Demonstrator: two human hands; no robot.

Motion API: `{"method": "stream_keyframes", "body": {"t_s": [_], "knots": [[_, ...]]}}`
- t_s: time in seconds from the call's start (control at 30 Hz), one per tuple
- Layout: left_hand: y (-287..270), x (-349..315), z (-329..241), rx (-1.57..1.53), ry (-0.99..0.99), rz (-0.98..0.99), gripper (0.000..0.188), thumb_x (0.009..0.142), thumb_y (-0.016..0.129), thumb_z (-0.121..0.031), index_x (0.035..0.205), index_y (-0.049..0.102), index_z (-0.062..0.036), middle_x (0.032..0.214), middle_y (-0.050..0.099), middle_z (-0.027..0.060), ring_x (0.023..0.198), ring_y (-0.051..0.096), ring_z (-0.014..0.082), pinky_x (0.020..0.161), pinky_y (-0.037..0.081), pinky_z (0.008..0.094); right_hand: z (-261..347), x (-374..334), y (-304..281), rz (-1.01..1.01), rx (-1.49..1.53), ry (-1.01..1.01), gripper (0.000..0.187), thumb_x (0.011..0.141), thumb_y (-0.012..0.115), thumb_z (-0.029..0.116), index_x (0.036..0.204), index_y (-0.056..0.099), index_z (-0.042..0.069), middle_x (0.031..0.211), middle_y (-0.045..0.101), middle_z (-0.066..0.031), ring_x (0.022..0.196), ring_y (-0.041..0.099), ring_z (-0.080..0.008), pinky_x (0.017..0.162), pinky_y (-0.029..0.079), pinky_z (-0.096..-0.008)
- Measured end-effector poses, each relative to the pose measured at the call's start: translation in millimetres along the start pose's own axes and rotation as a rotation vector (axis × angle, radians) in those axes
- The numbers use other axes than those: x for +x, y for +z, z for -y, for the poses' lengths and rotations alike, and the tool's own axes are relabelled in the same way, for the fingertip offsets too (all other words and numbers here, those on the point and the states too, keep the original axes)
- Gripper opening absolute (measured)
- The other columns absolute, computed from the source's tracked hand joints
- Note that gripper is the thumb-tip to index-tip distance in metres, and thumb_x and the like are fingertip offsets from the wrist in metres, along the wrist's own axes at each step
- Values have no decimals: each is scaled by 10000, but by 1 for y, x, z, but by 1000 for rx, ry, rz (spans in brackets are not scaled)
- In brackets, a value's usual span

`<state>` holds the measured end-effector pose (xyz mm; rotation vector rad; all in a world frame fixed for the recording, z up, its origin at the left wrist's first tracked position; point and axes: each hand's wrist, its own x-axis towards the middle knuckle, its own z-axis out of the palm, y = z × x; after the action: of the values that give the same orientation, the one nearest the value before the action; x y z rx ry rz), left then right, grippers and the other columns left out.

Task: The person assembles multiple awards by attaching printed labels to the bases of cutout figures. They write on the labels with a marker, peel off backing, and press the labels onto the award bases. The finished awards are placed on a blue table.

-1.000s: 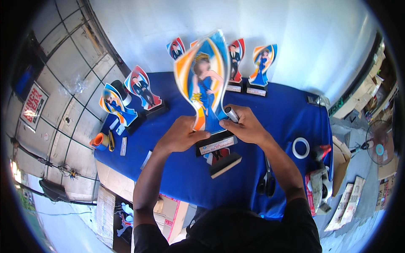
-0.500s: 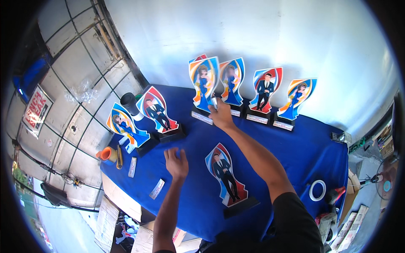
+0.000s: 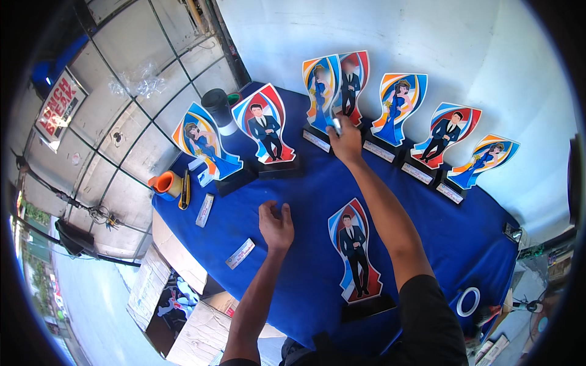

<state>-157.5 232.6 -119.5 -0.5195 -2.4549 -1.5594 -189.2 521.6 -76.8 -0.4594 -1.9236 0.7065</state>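
Note:
My right hand (image 3: 346, 141) reaches to a back-row trophy with a blue-gowned figure (image 3: 321, 91), fingers closed at its lower right edge. A small silvery object (image 3: 336, 126) shows at the fingertips; its kind is unclear. Partly behind that trophy stands one with a suited figure (image 3: 351, 88). Over the cloth, my left hand (image 3: 276, 227) is empty, its fingers loosely curled and apart. Nearest it lies a narrow printed label strip (image 3: 240, 253). To its right, another suited-figure trophy (image 3: 355, 247) stands on a black base, between my forearms.
The back row continues right with several trophies (image 3: 448, 134). Two more trophies (image 3: 265, 128) stand at the left, beside a black cylinder (image 3: 217, 107). An orange roll (image 3: 166, 184), a yellow-black cutter (image 3: 184, 190) and another strip (image 3: 205, 210) lie along the left edge. A white ring (image 3: 468, 302) lies right.
The view has turned and shifted. The trophy at my right hand has moved left relative to the back row, revealing more of the suited-figure trophy behind. My left hand stays over the cloth.

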Motion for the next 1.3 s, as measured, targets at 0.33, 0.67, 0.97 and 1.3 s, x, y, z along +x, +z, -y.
{"method": "stream_keyframes", "body": {"t_s": [0.33, 0.67, 0.97, 1.3], "knots": [[2, 80, 1, -76, 253, -135, 394, 895, 627, -42, 1263, 516, 41, 1131, 556, 224, 1066, 570, 389, 944, 456, 444, 44, -97, -148, 631, -125, 333, 286, 886, 716, 271, 879, 650, -7, 748, 676, -199, 736, 695, -379, 656, 524, -442], [0, 164, -26, -46, 247, 258, 269, 941, 643, -154, 1134, 612, 30, 928, 698, 216, 909, 681, 390, 805, 495, 419, 109, -201, -302, 413, 292, 838, 282, 993, 625, 257, 829, 622, 27, 655, 602, -16, 597, 598, -103, 540, 475, -285], [-53, 78, -41, -506, 230, 471, 247, 1062, 517, -138, 1264, 575, -8, 988, 630, 6, 867, 505, 75, 791, 449, 257, 246, -313, -445, 877, 101, 1274, 212, 952, 691, 204, 918, 727, -2, 712, 671, -24, 647, 612, -79, 580, 489, -251], [-86, -3, -15, -285, 473, 588, 167, 1034, 569, -105, 1136, 576, 27, 898, 702, 153, 760, 666, 270, 704, 492, 330, 261, -588, -426, 606, 69, 1348, 210, 931, 664, 199, 1011, 698, 8, 773, 690, -91, 699, 656, -177, 663, 509, -354]]}}
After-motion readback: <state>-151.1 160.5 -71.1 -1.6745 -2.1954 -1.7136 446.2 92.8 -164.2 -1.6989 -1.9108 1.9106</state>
